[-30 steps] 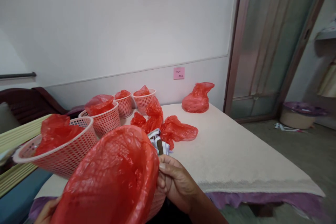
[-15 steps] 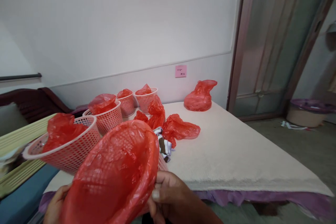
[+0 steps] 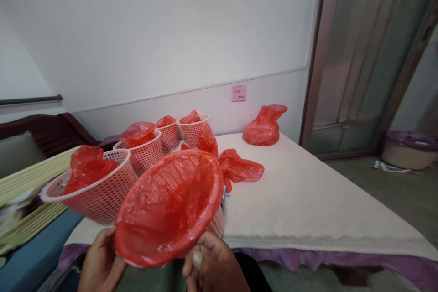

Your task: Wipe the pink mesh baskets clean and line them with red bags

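Observation:
A pink perforated wastebasket (image 3: 216, 224) is tilted with its mouth toward me. A red plastic bag (image 3: 171, 200) lines it and folds over its whole rim. My left hand (image 3: 101, 262) grips the lower left rim, thumb below and fingers behind. At the lower right, my right hand (image 3: 217, 262) has its fingers curled in against the bag-covered rim. Right behind the basket lie a crumpled red bag (image 3: 239, 167) and a bit of striped cloth, mostly hidden by the basket.
Several pink baskets with red bags in them, such as the nearest basket (image 3: 99, 198), stand on the left of the white-covered table (image 3: 301, 200). A bulging red bag (image 3: 262, 127) sits at the back. Beyond the table's right side are a sliding door and a tub (image 3: 409, 150).
The lined basket has shifted right and up in view, and its whole mouth now shows. Both hands have moved with it. Its rim now covers most of the striped cloth.

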{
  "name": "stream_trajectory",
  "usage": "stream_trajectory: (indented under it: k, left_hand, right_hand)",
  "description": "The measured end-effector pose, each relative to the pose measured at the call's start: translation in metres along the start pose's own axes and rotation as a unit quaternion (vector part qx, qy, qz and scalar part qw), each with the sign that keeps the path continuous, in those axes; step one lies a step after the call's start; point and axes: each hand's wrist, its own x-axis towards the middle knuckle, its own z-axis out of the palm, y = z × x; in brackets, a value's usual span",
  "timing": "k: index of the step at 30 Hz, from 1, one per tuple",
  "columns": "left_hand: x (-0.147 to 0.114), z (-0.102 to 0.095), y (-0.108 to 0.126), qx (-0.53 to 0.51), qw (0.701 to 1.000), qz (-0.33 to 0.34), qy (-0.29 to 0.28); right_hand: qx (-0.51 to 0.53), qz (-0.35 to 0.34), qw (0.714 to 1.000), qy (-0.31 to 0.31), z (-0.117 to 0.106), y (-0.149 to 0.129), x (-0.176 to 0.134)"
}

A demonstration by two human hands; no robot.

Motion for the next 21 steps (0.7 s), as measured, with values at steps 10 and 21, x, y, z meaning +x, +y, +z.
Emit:
stream_trajectory:
  k: [10, 21]
  left_hand:
    - [-0.027, 0.033, -0.019, -0.032, 0.998, 0.006, -0.048]
    - [-0.052, 0.053, -0.045, -0.046, 0.99, 0.047, -0.128]
  right_hand:
    - [0.015, -0.041, 0.996, 0.083, -0.016, 0.014, -0.009]
    - [0.079, -0.142, 0.964, 0.21, -0.021, 0.004, 0.0]
